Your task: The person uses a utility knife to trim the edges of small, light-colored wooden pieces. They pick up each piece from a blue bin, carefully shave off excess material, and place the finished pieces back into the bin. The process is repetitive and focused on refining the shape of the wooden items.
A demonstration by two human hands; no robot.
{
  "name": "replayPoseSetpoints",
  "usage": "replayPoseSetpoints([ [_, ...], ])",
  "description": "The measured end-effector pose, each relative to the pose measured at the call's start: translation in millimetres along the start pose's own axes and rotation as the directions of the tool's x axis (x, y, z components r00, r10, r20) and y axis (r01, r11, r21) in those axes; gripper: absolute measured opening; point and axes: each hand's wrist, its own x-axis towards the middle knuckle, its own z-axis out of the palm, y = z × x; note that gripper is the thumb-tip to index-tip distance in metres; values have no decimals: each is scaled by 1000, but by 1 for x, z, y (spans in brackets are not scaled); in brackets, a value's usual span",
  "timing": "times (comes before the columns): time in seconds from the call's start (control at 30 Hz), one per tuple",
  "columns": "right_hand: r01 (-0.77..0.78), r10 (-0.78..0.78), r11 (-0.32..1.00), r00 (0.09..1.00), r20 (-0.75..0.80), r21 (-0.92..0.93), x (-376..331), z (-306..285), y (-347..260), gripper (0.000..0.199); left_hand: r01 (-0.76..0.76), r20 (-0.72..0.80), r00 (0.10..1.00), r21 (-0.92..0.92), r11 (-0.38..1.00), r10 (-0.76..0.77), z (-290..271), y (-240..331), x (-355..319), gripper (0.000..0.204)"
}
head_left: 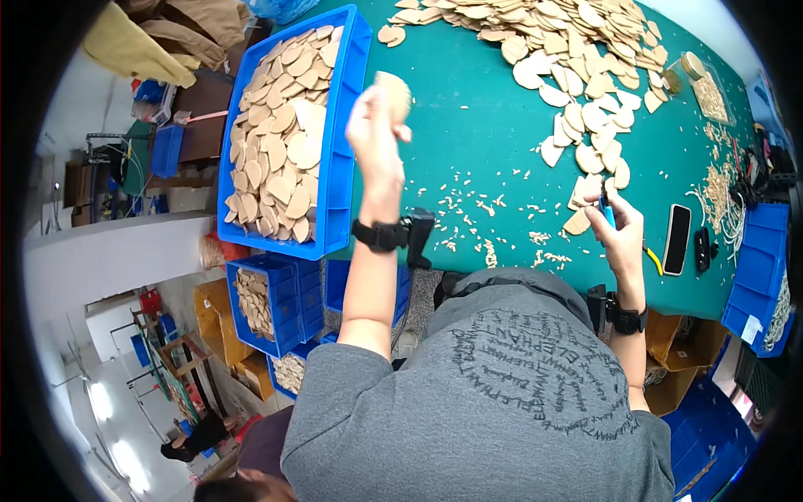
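Note:
My left hand is raised beside the right wall of a large blue bin, closed around a flat tan rounded piece that is slightly blurred. Half-round tan pieces of the same look fill that bin. Over at the right, my right hand is closed on a small blue-handled hand tool with a dark tip; its exact kind is hard to make out. Just beyond and beside this hand, loose tan pieces lie on the green table.
A large heap of tan pieces covers the far right of the table. Small pale scraps are scattered mid-table. A phone, yellow-handled tool and clear box lie at right. More blue bins stand below, left.

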Motion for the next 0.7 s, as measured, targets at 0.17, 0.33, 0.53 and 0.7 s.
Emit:
replayPoseSetpoints([
  [0.17,-11,10,1000,1000,22,20,-2,-6,9,17,53,-292,950,-197,979,-110,-82,-40,79,56],
  [0.33,39,-37,998,998,-45,54,-2,-20,11,18,193,248,911,449,872,-330,9,-110,-8,41],
  [0.53,38,-29,998,989,-145,59,-10,-42,11,17,-540,780,575,588,602,-246,117,-182,-115,44],
  [0.7,25,-14,998,979,-204,56,-20,-53,15,19,-526,696,631,709,469,-343,170,-187,-129,42],
])
